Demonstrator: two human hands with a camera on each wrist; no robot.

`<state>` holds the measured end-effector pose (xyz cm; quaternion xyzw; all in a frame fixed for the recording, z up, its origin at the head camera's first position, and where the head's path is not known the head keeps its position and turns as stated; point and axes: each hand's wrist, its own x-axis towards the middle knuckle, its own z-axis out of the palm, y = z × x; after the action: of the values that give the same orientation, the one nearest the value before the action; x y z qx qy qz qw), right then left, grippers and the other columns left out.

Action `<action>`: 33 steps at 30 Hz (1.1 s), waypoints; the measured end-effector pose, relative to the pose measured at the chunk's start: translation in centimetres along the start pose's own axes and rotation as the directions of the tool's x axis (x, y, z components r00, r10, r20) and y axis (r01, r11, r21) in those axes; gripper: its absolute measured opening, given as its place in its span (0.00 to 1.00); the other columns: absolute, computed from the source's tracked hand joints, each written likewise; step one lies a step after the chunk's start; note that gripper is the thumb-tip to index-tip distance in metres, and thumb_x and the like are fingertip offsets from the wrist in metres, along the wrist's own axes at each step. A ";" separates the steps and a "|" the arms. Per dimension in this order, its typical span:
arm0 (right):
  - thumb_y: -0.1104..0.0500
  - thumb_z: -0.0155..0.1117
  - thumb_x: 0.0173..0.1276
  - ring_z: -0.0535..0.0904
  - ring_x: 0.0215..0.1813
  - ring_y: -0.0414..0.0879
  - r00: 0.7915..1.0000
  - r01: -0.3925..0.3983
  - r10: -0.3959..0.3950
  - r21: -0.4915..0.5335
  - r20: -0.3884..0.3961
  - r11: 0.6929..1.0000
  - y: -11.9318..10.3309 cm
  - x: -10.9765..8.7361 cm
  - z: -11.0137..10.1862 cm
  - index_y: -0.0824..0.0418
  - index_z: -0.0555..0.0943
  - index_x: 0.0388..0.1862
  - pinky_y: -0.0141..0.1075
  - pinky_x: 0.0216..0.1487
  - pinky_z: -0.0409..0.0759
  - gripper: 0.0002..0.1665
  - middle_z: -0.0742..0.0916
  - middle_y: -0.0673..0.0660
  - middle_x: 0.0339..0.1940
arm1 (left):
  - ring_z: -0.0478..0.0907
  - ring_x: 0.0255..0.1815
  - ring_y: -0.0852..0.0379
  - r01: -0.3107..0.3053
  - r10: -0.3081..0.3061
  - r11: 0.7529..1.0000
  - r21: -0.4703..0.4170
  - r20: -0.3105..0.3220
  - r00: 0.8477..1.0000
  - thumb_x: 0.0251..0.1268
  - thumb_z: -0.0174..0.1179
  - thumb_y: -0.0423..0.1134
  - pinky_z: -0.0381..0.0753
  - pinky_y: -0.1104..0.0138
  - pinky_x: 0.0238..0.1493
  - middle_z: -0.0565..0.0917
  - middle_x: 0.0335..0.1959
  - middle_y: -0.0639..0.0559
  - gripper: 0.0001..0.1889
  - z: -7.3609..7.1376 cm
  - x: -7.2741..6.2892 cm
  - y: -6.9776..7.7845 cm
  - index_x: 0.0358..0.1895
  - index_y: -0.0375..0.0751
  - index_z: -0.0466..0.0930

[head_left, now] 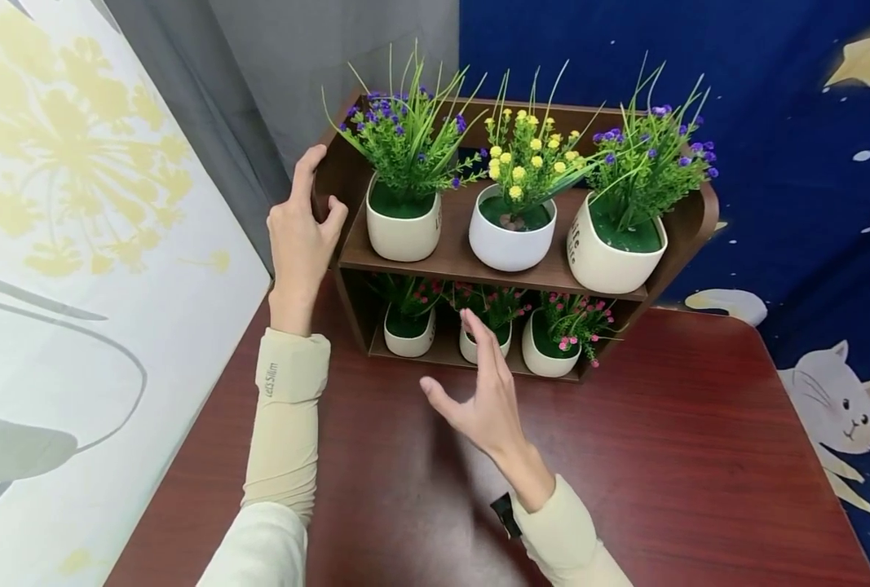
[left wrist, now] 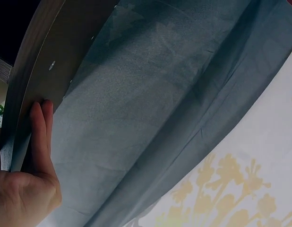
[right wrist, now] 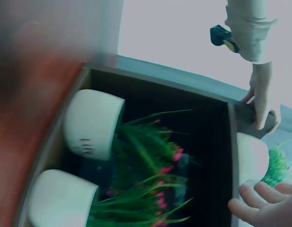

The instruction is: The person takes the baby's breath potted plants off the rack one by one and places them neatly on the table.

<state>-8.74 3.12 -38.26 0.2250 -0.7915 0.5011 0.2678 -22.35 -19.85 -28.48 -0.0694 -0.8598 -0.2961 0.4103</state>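
A two-tier dark brown wooden shelf (head_left: 464,269) stands on the table with potted artificial plants on both levels. My left hand (head_left: 302,236) grips its left side panel. In the left wrist view, fingers (left wrist: 39,132) lie along the panel's outer face. My right hand (head_left: 489,391) hovers in front of the lower level, thumb spread from the fingers, holding nothing. On top, left to right, stand a purple-flowered plant (head_left: 405,228), a yellow-flowered plant (head_left: 511,244) and another purple-flowered plant (head_left: 618,261). Below are three white pots with pink flowers, the middle pot (head_left: 471,349) partly hidden by my right hand.
The reddish-brown table (head_left: 699,440) extends in front of the shelf and to its right. A white patterned panel (head_left: 112,244) rises along the left. Behind hang a grey curtain (head_left: 258,73) and a dark blue curtain (head_left: 772,163) with stars and a cat.
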 end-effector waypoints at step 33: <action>0.44 0.73 0.47 0.62 0.58 0.51 0.882 -0.356 0.309 -0.073 -0.357 0.932 -1.9 13.8 8.8 0.66 0.56 0.64 0.39 0.60 0.60 0.54 0.62 0.61 0.59 | 0.49 0.08 0.62 -0.053 0.053 0.998 -0.024 -0.004 0.999 0.64 0.52 0.36 0.55 0.63 0.15 0.67 0.15 0.49 0.27 -0.1 -0.2 -0.1 0.67 0.56 0.65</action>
<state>-19.73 -6.91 -31.18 -0.0228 -0.7927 0.5154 0.3248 -22.19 -19.99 -28.61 -0.0968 -0.8532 -0.2956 0.4188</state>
